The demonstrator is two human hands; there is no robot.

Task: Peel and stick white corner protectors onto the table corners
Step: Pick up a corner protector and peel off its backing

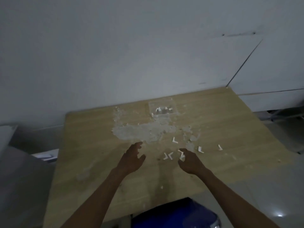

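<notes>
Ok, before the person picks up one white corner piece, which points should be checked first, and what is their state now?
1. Both hands free: ok. The left hand and right hand hover over the table with relaxed fingers, holding nothing.
2. A corner piece within reach: ok. One white corner piece lies at the right fingertips, and a pair lies between the hands.
3. More pieces in stock: ok. Some sit in the clear box near the wall.
4. Backing paper on or off: cannot tell, the image is dark.
5. Clean surface: not ok. A large patch of whitish scraps covers the middle.
</notes>
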